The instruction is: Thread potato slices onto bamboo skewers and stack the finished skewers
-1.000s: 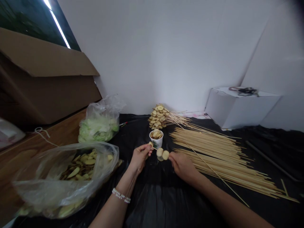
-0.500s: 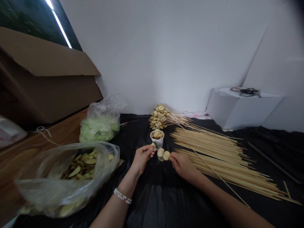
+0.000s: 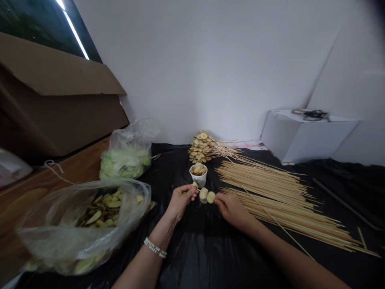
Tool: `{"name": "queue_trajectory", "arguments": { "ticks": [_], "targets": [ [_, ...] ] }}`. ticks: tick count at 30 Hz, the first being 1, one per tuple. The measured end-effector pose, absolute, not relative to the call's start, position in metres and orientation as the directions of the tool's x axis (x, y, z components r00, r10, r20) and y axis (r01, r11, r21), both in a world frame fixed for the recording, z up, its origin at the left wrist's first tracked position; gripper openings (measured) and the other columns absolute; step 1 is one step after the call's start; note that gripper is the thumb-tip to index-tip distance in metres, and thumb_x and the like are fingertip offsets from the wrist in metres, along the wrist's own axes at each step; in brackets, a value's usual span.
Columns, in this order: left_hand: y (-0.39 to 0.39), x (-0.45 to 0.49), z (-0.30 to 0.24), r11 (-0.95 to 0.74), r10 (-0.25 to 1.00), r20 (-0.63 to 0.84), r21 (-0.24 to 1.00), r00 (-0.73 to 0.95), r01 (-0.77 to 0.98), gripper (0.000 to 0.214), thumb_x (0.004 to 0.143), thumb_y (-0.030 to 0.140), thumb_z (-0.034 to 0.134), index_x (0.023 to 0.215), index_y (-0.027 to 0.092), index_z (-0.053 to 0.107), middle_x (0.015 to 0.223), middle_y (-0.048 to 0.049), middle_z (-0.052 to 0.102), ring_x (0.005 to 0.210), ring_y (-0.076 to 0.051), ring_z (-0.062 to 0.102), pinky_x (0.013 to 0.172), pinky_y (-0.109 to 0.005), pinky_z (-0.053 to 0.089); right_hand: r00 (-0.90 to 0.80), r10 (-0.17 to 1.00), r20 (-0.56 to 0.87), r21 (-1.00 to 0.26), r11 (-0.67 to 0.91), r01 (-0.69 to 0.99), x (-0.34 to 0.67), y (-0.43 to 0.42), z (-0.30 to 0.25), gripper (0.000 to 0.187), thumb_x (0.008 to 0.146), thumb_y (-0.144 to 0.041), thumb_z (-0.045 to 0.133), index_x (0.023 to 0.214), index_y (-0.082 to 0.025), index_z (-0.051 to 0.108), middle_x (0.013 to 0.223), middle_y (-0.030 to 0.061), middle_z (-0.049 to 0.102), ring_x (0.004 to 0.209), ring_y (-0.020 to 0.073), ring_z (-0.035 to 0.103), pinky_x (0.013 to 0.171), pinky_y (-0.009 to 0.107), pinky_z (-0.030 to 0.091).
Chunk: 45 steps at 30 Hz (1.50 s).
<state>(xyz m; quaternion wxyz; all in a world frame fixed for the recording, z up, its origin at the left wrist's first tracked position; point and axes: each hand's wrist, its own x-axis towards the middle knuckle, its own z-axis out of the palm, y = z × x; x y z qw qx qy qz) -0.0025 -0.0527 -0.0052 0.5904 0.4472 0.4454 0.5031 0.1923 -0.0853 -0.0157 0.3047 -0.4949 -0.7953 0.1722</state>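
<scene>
Between my two hands runs a short visible stretch of a thin wooden skewer (image 3: pixel 198 190), with pale potato slices (image 3: pixel 203 193) threaded on it. My left hand (image 3: pixel 180 200) is closed, its thumb and fingers pinching another potato slice (image 3: pixel 195 184) at the skewer's left end. My right hand (image 3: pixel 233 209) pinches the other side, right beside the last threaded slice; its fingers hide the skewer there. Just beyond my left fingertips stands a white paper cup (image 3: pixel 197 179) filled with potato slices.
Many bare skewers (image 3: pixel 264 180) lie spread on black plastic (image 3: pixel 186 249) at right. Behind the cup is a pile of loaded skewers (image 3: pixel 201 146). An open bag (image 3: pixel 69 241) of potato slices and a bag of greens (image 3: pixel 126 160) sit left. A white box (image 3: pixel 309 138) stands back right.
Both hands stay almost in place around the skewer. The left fingers have shifted very slightly to the right; the whole view has moved a little.
</scene>
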Motion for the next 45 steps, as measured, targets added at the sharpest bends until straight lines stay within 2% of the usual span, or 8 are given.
{"name": "queue_trajectory", "arguments": {
  "ticks": [7, 12, 17, 21, 29, 33, 39, 45],
  "targets": [
    [-0.053, -0.001, -0.004, 0.079, 0.992, -0.056, 0.976, 0.115, -0.205, 0.031, 0.058, 0.040, 0.084, 0.066, 0.012, 0.072, 0.060, -0.0014, 0.062, 0.054, -0.006, 0.050, 0.052, -0.018, 0.037, -0.312, 0.885, 0.345, -0.593, 0.464, 0.658, 0.187, -0.086, -0.015, 0.024, 0.089, -0.017, 0.043, 0.070, -0.019, 0.058, 0.066, 0.0018, 0.063, 0.061, 0.0139, 0.055, 0.059, 0.024, 0.032],
    [-0.051, -0.003, -0.002, 0.004, 0.999, 0.006, 0.982, 0.052, -0.190, 0.043, 0.064, 0.050, 0.076, 0.085, 0.013, 0.074, 0.073, -0.0058, 0.069, 0.051, -0.007, 0.047, 0.048, -0.019, 0.034, -0.246, 0.859, 0.449, -0.600, 0.493, 0.630, 0.195, -0.084, -0.005, 0.027, 0.091, -0.022, 0.042, 0.067, -0.019, 0.054, 0.061, 0.0000, 0.058, 0.057, 0.0131, 0.052, 0.058, 0.024, 0.032],
    [-0.052, -0.002, -0.011, -0.140, 0.985, 0.115, 0.969, 0.131, 0.203, 0.026, 0.065, 0.040, 0.076, 0.073, 0.016, 0.074, 0.063, -0.0038, 0.066, 0.051, -0.012, 0.049, 0.049, -0.022, 0.034, -0.124, 0.832, 0.541, -0.584, 0.477, 0.657, 0.203, -0.083, 0.002, 0.027, 0.092, -0.024, 0.042, 0.068, -0.021, 0.053, 0.061, 0.0001, 0.057, 0.058, 0.0142, 0.052, 0.059, 0.025, 0.033],
    [-0.055, 0.001, -0.014, -0.303, 0.951, 0.234, 0.825, 0.200, 0.478, 0.028, 0.059, 0.028, 0.080, 0.086, 0.021, 0.077, 0.069, -0.0022, 0.063, 0.055, -0.013, 0.049, 0.056, -0.026, 0.037, -0.166, 0.832, 0.529, -0.585, 0.500, 0.638, 0.201, -0.083, 0.000, 0.027, 0.093, -0.024, 0.039, 0.070, -0.021, 0.053, 0.063, 0.0006, 0.058, 0.058, 0.0139, 0.052, 0.059, 0.025, 0.034],
    [-0.062, 0.003, -0.011, -0.329, 0.944, 0.248, 0.756, 0.218, 0.565, 0.017, 0.060, 0.020, 0.076, 0.077, 0.020, 0.071, 0.077, -0.0007, 0.059, 0.057, -0.012, 0.050, 0.057, -0.026, 0.037, -0.212, 0.836, 0.507, -0.574, 0.511, 0.640, 0.195, -0.085, -0.004, 0.026, 0.094, -0.024, 0.038, 0.075, -0.020, 0.055, 0.065, 0.0010, 0.059, 0.059, 0.0137, 0.053, 0.060, 0.024, 0.034],
    [-0.062, 0.005, -0.011, -0.266, 0.960, 0.181, 0.832, 0.215, 0.486, 0.010, 0.064, 0.021, 0.074, 0.071, 0.019, 0.067, 0.065, 0.0012, 0.062, 0.055, -0.013, 0.050, 0.055, -0.024, 0.035, -0.221, 0.833, 0.507, -0.561, 0.514, 0.649, 0.195, -0.085, -0.005, 0.027, 0.094, -0.025, 0.038, 0.075, -0.019, 0.056, 0.065, 0.0008, 0.058, 0.060, 0.0140, 0.053, 0.061, 0.025, 0.035],
    [-0.052, -0.002, -0.007, -0.100, 0.995, 0.097, 0.989, 0.038, 0.105, 0.020, 0.063, 0.032, 0.077, 0.075, 0.017, 0.074, 0.062, -0.0014, 0.065, 0.054, -0.012, 0.051, 0.053, -0.023, 0.035, -0.220, 0.832, 0.508, -0.554, 0.512, 0.656, 0.195, -0.085, -0.006, 0.027, 0.094, -0.025, 0.039, 0.076, -0.020, 0.058, 0.066, 0.0007, 0.060, 0.060, 0.0136, 0.053, 0.061, 0.024, 0.035],
    [-0.045, -0.015, 0.000, 0.043, 0.987, -0.085, 0.959, -0.136, -0.281, 0.036, 0.053, 0.038, 0.084, 0.079, 0.016, 0.075, 0.060, 0.0011, 0.063, 0.049, -0.005, 0.046, 0.046, -0.017, 0.031, -0.294, 0.852, 0.433, -0.573, 0.513, 0.639, 0.193, -0.085, -0.009, 0.027, 0.093, -0.025, 0.040, 0.075, -0.020, 0.059, 0.070, 0.0021, 0.064, 0.063, 0.0146, 0.056, 0.062, 0.025, 0.036]
  ]
}}
